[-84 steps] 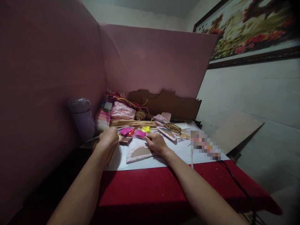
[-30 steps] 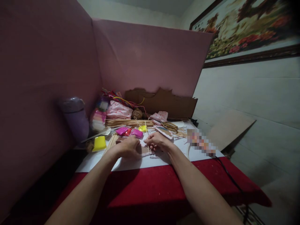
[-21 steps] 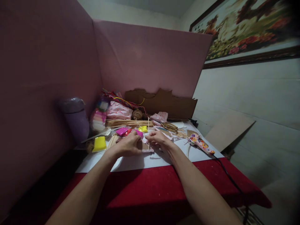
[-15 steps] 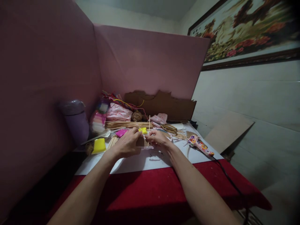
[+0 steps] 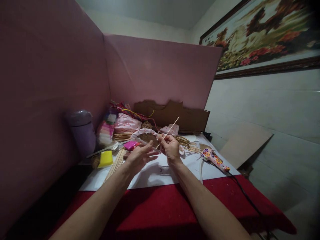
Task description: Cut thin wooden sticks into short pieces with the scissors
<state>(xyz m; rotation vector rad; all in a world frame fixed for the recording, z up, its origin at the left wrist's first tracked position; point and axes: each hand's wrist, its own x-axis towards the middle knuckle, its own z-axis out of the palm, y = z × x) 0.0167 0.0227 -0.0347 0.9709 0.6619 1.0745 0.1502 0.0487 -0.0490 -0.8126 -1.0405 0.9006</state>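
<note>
Left hand: the left hand [image 5: 137, 160] was turned partly palm-up, fingers loosely extended toward the right, thumb raised in front of the cardboard.
Right hand: the right hand [image 5: 172, 149] was curled, with thumb and forefinger pinching a thin stick [image 5: 173, 125].
Grip: the right held the stick firmly; whether the left gripped the half-round piece or merely lay against it could not be told.
Forearms: both reached in from below, converging above the white sheet [image 5: 147, 180], and were cut off by the bottom edge.
Half-round piece: the half-round piece [image 5: 147, 138], brown with a pink-dotted fabric rim, was raised and tilted between the hands, its lower part hidden by the left thumb.
Stick: it slanted up to the right, its lower end near the piece's right edge; contact was unclear.
Twine ball: the twine ball [image 5: 146, 125] showed only its top behind the rim.
Bagged packs: the bagged packs [image 5: 106, 132] bore a pixelated patch.
</note>
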